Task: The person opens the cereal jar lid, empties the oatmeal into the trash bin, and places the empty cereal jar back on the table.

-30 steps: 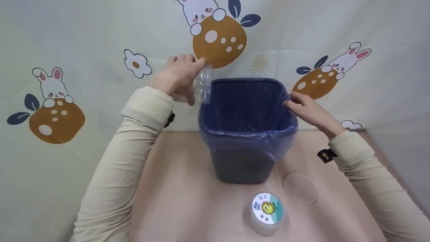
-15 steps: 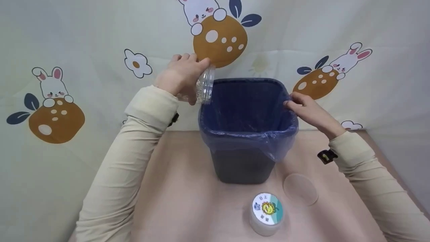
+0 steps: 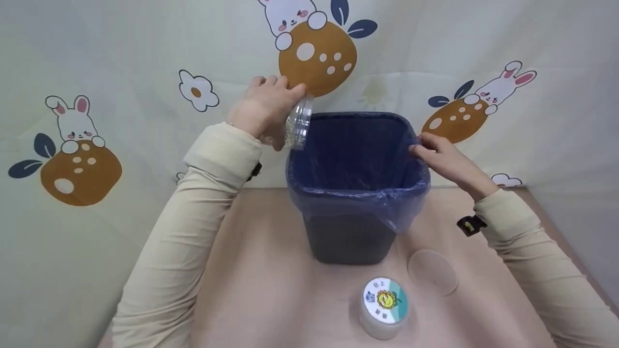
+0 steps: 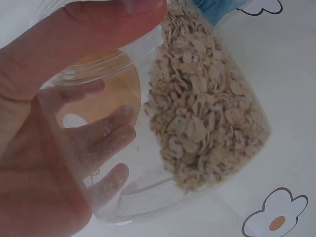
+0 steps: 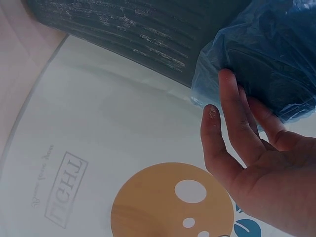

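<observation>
My left hand (image 3: pixel 263 108) grips a clear plastic jar (image 3: pixel 302 123) lying on its side, its mouth at the left rim of a dark trash bin (image 3: pixel 350 239). In the left wrist view, rolled oats (image 4: pixel 205 103) are heaped along one side of the jar up to its mouth, with the thumb across the neck. A blue plastic bag (image 3: pixel 338 205) lines the bin and folds over its rim. My right hand (image 3: pixel 447 162) holds the bin's right rim, thumb on top. In the right wrist view its fingers (image 5: pixel 237 118) lie against the bag outside.
In front of the bin stands a small round tub (image 3: pixel 384 309) with a sunflower label on top. A clear round disc (image 3: pixel 433 273) lies right of it on the pinkish table (image 3: pixel 271 290). Behind hangs a pale curtain (image 3: pixel 145 58) with rabbit prints.
My left hand has moved slightly right with the jar, whose mouth now tips a little further down over the bin's left rim. My right hand stays put.
</observation>
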`<action>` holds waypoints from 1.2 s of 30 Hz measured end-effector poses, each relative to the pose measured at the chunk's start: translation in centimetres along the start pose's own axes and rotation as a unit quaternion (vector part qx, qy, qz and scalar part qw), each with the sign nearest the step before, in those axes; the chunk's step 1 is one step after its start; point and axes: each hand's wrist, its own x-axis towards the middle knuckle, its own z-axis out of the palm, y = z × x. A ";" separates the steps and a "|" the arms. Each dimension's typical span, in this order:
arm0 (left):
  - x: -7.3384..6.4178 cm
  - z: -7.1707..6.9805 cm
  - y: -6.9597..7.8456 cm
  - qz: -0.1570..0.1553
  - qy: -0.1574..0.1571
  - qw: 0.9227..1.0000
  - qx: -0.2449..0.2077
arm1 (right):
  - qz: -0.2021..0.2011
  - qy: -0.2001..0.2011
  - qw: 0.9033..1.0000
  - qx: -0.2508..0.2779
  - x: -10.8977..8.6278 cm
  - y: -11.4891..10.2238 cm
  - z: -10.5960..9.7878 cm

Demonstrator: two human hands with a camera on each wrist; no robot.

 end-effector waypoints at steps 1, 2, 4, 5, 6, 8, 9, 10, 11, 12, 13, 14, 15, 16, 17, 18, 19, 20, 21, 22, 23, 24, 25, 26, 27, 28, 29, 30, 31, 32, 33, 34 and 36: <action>0.0 0.0 0.0 0.000 -0.001 1.000 0.001 | -0.001 0.001 1.000 0.000 0.0 0.0 0.0; 0.0 0.0 0.1 0.000 -0.001 1.000 0.002 | -0.002 0.001 1.000 0.000 0.0 -0.1 0.0; 0.1 -0.1 0.1 0.000 -0.001 1.000 0.003 | -0.003 0.002 1.000 0.001 0.0 -0.1 0.0; 0.1 -0.1 0.1 0.000 -0.002 1.000 0.002 | -0.003 0.002 1.000 0.001 0.0 -0.1 0.0; 0.1 -0.1 0.2 0.000 -0.002 1.000 0.002 | -0.004 0.002 1.000 0.001 0.0 -0.1 0.0; 0.1 -0.1 0.2 -0.001 -0.005 1.000 0.004 | -0.005 0.001 1.000 0.000 0.0 -0.1 0.1; 0.1 -0.2 0.2 -0.001 -0.007 1.000 0.006 | -0.004 0.001 1.000 0.000 0.1 -0.1 0.1; 0.1 -0.2 0.2 -0.002 -0.007 1.000 0.008 | -0.005 0.000 1.000 -0.001 0.1 0.0 0.1; 0.1 -0.2 0.2 -0.002 -0.008 1.000 0.009 | -0.005 -0.001 1.000 -0.002 0.1 0.0 0.1; 0.1 -0.2 0.2 -0.002 -0.009 1.000 0.011 | -0.005 -0.003 1.000 -0.002 0.1 0.0 0.1; 0.1 -0.3 0.3 -0.002 -0.010 1.000 0.013 | -0.004 -0.004 1.000 -0.002 0.1 -0.1 0.1; 0.1 -0.3 0.3 -0.002 -0.010 1.000 0.014 | -0.004 -0.006 1.000 -0.002 0.1 -0.1 0.0; 0.1 -0.4 0.3 -0.002 -0.010 1.000 0.014 | -0.004 -0.007 1.000 0.000 0.1 -0.1 0.0; 0.1 -0.4 0.3 -0.002 -0.011 1.000 0.015 | -0.005 -0.008 1.000 0.000 0.1 -0.1 0.0; 0.1 -0.4 0.3 -0.003 -0.011 1.000 0.015 | -0.005 -0.010 1.000 0.001 0.1 -0.2 -0.1; 0.1 -0.4 0.3 -0.003 -0.011 1.000 0.016 | -0.006 -0.010 1.000 0.003 0.1 -0.2 -0.1; 0.1 -0.5 0.3 -0.004 -0.011 1.000 0.017 | -0.007 -0.011 1.000 0.004 0.1 -0.2 -0.1; 0.1 -0.5 0.4 -0.004 -0.011 1.000 0.017 | -0.007 -0.011 1.000 0.006 0.0 -0.2 -0.1; 0.1 -0.5 0.4 -0.005 -0.011 1.000 0.019 | -0.008 -0.011 1.000 0.007 0.0 -0.2 -0.2; 0.1 -0.5 0.4 -0.005 -0.011 1.000 0.020 | -0.008 -0.011 1.000 0.007 0.0 -0.2 -0.2; 0.1 -0.5 0.5 -0.005 -0.011 1.000 0.021 | -0.008 -0.011 1.000 0.008 0.0 -0.2 -0.2; 0.1 -0.5 0.5 -0.005 -0.011 1.000 0.022 | -0.008 -0.011 1.000 0.008 0.0 -0.1 -0.2; 0.1 -0.5 0.5 -0.005 -0.011 1.000 0.023 | -0.008 -0.011 1.000 0.008 -0.1 -0.1 -0.2; 0.1 -0.5 0.5 -0.005 -0.010 1.000 0.025 | -0.007 -0.011 1.000 0.008 -0.1 -0.1 -0.2; 0.1 -0.4 0.6 -0.005 -0.009 1.000 0.025 | -0.007 -0.010 1.000 0.008 -0.1 -0.1 -0.2; 0.2 -0.4 0.6 -0.005 -0.009 1.000 0.025 | -0.006 -0.009 1.000 0.007 -0.1 -0.1 -0.2; 0.2 -0.4 0.6 -0.005 -0.009 1.000 0.026 | -0.006 -0.009 1.000 0.007 -0.1 -0.1 -0.2; 0.2 -0.4 0.6 -0.005 -0.009 1.000 0.027 | -0.006 -0.009 1.000 0.007 -0.1 -0.1 -0.2; 0.2 -0.4 0.6 -0.005 -0.008 1.000 0.029 | -0.006 -0.008 1.000 0.008 0.0 0.0 -0.2; 0.2 -0.4 0.6 -0.005 -0.008 0.999 0.030 | -0.006 -0.008 1.000 0.008 0.0 0.0 -0.2; 0.3 -0.3 0.6 -0.005 -0.009 0.999 0.031 | -0.006 -0.007 1.000 0.009 0.0 0.0 -0.2; 0.3 -0.3 0.6 -0.005 -0.009 0.999 0.034 | -0.007 -0.006 1.000 0.009 0.0 0.0 -0.1; 0.4 -0.3 0.7 -0.005 -0.009 0.999 0.039 | -0.006 -0.006 1.000 0.010 0.0 0.0 -0.1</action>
